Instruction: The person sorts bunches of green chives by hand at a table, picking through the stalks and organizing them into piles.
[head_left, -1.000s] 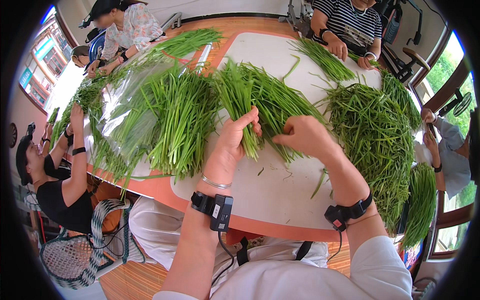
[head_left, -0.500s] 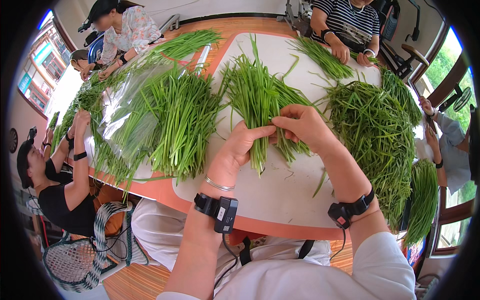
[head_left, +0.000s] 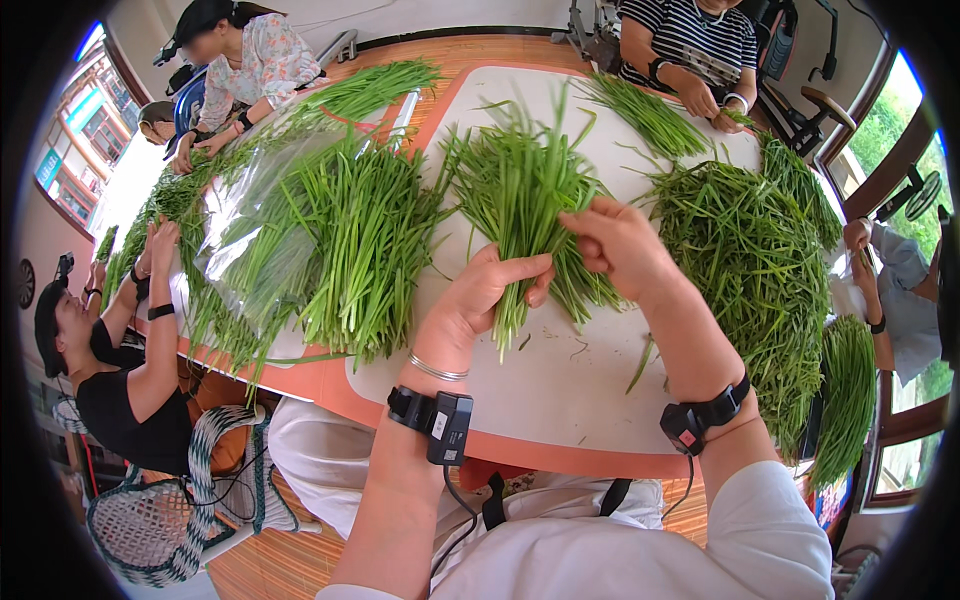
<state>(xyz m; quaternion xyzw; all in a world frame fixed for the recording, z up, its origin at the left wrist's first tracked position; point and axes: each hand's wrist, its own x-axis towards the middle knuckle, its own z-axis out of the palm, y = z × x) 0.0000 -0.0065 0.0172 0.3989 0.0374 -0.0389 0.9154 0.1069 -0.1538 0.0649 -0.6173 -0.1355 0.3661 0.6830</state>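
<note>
A bunch of long green chives (head_left: 520, 190) stands upright in my left hand (head_left: 490, 285), whose thumb and fingers wrap round its pale lower stems. My right hand (head_left: 620, 240) pinches at leaves on the bunch's right edge, midway up; how many leaves are between its fingertips is hidden. Some leaf tips at the top of the bunch are smeared by motion. More loose chives (head_left: 585, 285) lie on the table behind and to the right of the bunch, below my right hand.
The white table (head_left: 490, 400) has an orange border. Left lies a large chive pile (head_left: 365, 250) beside a clear plastic bag (head_left: 240, 230); right is a tangled heap of chives (head_left: 745, 270). Several people sit around the table handling greens. A woven basket (head_left: 150, 520) stands lower left.
My right hand has moved slightly up and right, away from my left thumb, along the bunch. The upper leaves have shifted and blurred. My left hand keeps its hold.
</note>
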